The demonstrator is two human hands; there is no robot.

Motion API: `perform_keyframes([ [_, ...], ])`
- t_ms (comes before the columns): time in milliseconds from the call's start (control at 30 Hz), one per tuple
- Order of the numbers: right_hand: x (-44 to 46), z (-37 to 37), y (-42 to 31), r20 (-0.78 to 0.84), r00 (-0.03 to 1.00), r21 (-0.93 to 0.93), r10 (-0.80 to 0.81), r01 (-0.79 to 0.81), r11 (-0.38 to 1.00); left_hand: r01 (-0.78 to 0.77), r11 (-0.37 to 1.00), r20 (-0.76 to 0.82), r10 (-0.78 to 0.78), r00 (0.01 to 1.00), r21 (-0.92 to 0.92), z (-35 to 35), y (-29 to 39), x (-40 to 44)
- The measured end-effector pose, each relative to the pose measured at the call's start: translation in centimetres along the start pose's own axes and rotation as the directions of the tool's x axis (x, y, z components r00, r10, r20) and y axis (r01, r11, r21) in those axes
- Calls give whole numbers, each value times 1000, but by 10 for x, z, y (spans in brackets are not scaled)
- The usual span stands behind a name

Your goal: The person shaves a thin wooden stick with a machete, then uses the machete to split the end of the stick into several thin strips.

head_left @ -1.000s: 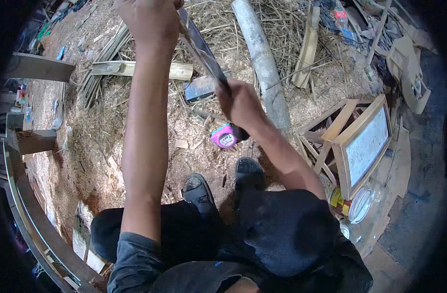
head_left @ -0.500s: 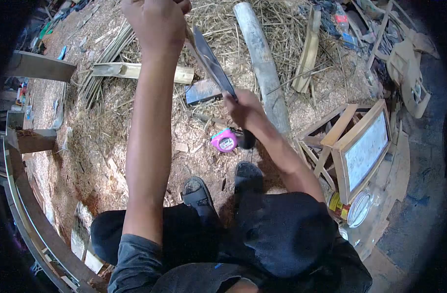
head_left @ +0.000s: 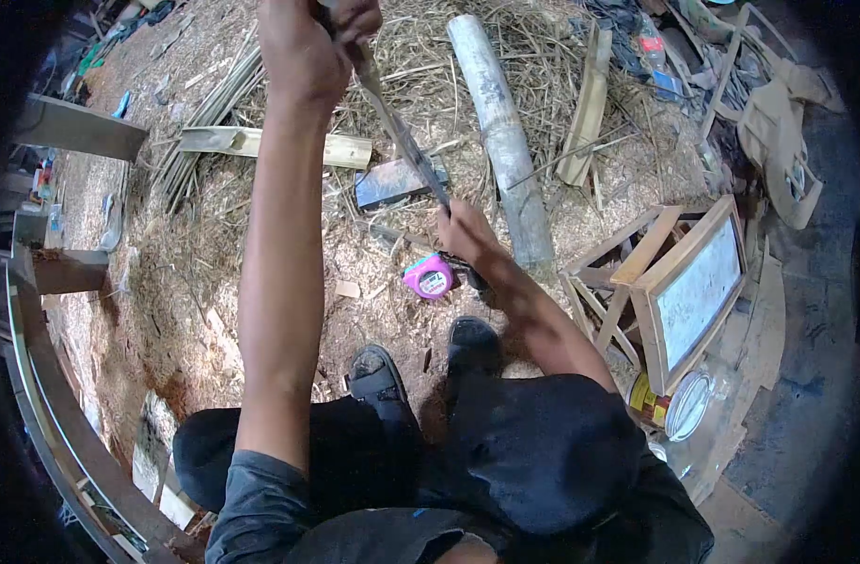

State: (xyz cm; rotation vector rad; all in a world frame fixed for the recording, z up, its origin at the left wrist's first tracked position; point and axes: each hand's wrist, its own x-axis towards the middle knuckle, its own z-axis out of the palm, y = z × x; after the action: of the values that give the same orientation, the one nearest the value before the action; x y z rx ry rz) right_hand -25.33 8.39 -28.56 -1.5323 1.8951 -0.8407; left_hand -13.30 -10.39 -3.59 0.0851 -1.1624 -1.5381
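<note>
At the top edge, my left hand [head_left: 312, 47] is closed around the upper end of a thin strip [head_left: 375, 86], its fingers partly cut off by the frame. My right hand [head_left: 467, 232] grips a long knife, whose narrow blade [head_left: 420, 162] slants up and left along the strip. Where blade and strip touch is hard to make out. Below my right hand, a pink tape measure [head_left: 429, 277] lies on the shavings. A dark-sided block [head_left: 392, 182] lies behind the blade.
A grey-white pole [head_left: 501, 132] and split bamboo pieces [head_left: 588, 108] lie on fibre strips. At right stand a wooden frame [head_left: 637, 301] and a jar [head_left: 690, 404]. Curved wood [head_left: 49, 385] borders the left. Sandalled feet [head_left: 378, 374] are below.
My left hand has shifted slightly right, still holding the strip. My right hand has moved down and a little right with the knife, and the blade now shows more edge-on.
</note>
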Motion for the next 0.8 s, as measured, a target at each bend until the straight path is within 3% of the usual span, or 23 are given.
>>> perform_keyframes([
  [33,1,-11,-6,114,990,116,85,-98,988,38,994,-30,-35,999,105,3,-1,-5],
  [67,3,-11,0,116,990,120,85,-99,988,84,975,-65,-72,995,205,5,-2,-9],
  [133,12,-9,13,194,966,-208,-169,209,956,87,974,-27,-83,996,210,-17,-22,-19],
  [167,13,-4,12,98,993,-131,70,-57,990,126,978,-14,-125,992,166,-29,-31,-26],
  [200,16,-8,7,97,993,-130,69,-56,990,163,979,1,-164,986,123,-36,-38,-30],
  [267,24,-21,-8,275,942,-149,195,-158,976,194,975,-82,-186,979,110,-34,-41,-34],
  [300,24,-21,-7,216,974,-136,63,-34,990,178,975,-144,-159,977,132,-30,-40,-34],
  [333,19,-27,-22,223,972,-134,68,-38,990,167,974,-209,-133,969,156,-28,-41,-35],
  [400,8,-45,-60,-22,990,163,-137,139,977,181,971,-210,-146,967,155,-28,-47,-34],
  [433,7,-53,-84,47,997,122,57,-63,990,134,970,-204,-92,975,202,-23,-49,-36],
  [467,5,-46,-75,51,997,123,64,-70,990,90,964,-194,-42,980,249,-20,-49,-37],
  [500,2,-32,-56,-78,976,-64,-201,197,978,112,971,-238,-60,969,211,-21,-51,-37],
  [533,-1,-16,-33,-151,870,-277,-470,420,864,113,971,-238,-62,969,208,-24,-52,-37],
  [600,-11,19,38,44,927,-417,-373,356,836,128,968,-277,-65,959,218,-28,-52,-37],
  [667,-3,20,29,27,1000,-109,-15,18,994,122,965,-266,-57,962,233,-23,-48,-32],
  [700,-5,17,26,31,1000,-104,1,2,995,140,960,-263,-73,962,244,-19,-47,-38],
  [767,21,-5,14,265,944,-14,195,-198,980,98,956,-248,-28,968,276,-15,-48,-37],
  [800,20,-17,-5,265,943,-15,200,-203,979,72,949,-246,6,969,308,-14,-49,-40],
])
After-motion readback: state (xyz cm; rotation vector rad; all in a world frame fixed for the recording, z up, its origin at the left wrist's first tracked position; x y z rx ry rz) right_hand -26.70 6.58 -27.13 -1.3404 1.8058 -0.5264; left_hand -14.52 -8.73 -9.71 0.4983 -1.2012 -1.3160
